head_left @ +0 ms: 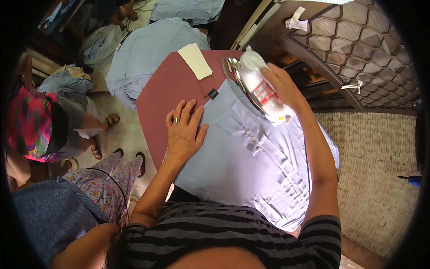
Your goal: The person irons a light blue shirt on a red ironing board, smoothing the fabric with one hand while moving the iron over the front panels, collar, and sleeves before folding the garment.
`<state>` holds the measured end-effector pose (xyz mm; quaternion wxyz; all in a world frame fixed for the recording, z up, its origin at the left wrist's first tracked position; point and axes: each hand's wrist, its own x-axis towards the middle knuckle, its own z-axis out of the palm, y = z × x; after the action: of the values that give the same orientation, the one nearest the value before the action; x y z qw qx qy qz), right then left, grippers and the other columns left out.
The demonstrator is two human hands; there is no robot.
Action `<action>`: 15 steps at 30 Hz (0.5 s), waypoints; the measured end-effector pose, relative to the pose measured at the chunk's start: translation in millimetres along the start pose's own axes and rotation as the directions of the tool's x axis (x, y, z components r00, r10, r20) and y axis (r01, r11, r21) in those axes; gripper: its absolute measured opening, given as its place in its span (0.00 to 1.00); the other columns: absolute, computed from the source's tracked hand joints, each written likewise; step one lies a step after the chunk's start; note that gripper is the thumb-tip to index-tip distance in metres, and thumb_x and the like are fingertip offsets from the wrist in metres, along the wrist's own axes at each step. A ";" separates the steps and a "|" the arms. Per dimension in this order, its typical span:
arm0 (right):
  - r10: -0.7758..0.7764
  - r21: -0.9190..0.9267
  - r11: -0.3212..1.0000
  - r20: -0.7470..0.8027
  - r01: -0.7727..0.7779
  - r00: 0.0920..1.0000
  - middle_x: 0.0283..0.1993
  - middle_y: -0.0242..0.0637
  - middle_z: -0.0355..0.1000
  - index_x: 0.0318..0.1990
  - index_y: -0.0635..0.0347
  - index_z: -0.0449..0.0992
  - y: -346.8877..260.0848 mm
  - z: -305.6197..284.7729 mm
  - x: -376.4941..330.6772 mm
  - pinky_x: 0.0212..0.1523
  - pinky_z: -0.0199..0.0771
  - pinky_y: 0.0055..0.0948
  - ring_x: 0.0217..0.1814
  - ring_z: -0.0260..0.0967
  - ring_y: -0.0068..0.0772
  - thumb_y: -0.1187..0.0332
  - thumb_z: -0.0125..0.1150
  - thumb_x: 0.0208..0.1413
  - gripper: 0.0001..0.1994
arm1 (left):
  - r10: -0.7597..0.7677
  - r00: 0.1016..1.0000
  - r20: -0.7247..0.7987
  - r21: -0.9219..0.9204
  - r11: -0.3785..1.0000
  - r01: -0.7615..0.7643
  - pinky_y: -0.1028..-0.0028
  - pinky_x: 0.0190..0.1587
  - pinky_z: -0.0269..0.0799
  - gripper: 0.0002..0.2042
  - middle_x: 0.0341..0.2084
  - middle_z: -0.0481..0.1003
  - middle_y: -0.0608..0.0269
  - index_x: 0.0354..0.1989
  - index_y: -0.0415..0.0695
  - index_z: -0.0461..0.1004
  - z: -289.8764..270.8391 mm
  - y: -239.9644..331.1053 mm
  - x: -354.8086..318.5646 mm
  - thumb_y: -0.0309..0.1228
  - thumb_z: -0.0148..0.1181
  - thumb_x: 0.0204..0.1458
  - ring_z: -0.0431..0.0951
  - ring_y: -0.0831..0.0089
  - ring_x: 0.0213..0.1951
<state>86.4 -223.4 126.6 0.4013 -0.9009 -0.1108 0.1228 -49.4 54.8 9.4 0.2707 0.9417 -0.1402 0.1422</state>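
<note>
My right hand (283,86) grips a white clothes iron (259,87) with red markings. The iron is tilted on its side at the far right of the board, its shiny soleplate turned left. A light blue garment (219,157) with small buttons (251,136) and pleats lies spread over the maroon ironing board (154,103). On the garment's left edge rests my left hand (183,134), fingers spread, a ring on one finger. A cream card tag (195,61) on a string and a small black label (212,93) lie beyond it.
Piles of light blue clothes (152,49) sit beyond the board at the far left. People stand close on the left, one in floral trousers (103,179). A dark metal lattice gate (345,49) is at the far right, above a woven mat (371,179).
</note>
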 end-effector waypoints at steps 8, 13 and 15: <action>0.281 0.209 0.936 0.044 -0.284 0.959 0.20 0.25 0.59 0.35 0.60 0.70 4.5 -23.6 -46.0 0.20 0.57 0.24 0.21 0.55 0.16 0.55 0.50 0.68 0.16 | -0.030 1.000 -0.003 -0.024 0.999 0.030 0.54 0.65 0.50 0.25 0.64 0.65 0.56 0.60 0.45 0.71 -1.2 -0.5 0.5 0.37 0.63 0.53 0.59 0.54 0.67; 0.128 0.091 0.988 -0.009 -0.126 0.992 0.20 0.24 0.58 0.32 0.59 0.69 10.7 -29.6 -2.1 0.19 0.54 0.23 0.20 0.54 0.15 0.53 0.49 0.66 0.18 | -0.027 1.000 0.004 -0.021 0.999 0.027 0.54 0.66 0.50 0.25 0.64 0.65 0.57 0.60 0.46 0.71 -1.7 0.2 2.0 0.38 0.64 0.52 0.59 0.54 0.67; 0.113 0.056 0.992 -0.018 -0.112 0.993 0.20 0.24 0.57 0.32 0.60 0.69 11.0 -31.8 2.4 0.22 0.56 0.23 0.23 0.54 0.16 0.53 0.49 0.66 0.19 | -0.026 1.000 0.007 -0.022 0.999 0.026 0.54 0.66 0.50 0.25 0.64 0.65 0.57 0.60 0.46 0.71 -1.0 -0.5 2.1 0.38 0.64 0.53 0.59 0.54 0.67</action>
<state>99.6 -252.0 138.7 0.4195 -0.8956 -0.0523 0.1386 -47.5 55.3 10.7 0.2826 0.9408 -0.1302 0.1340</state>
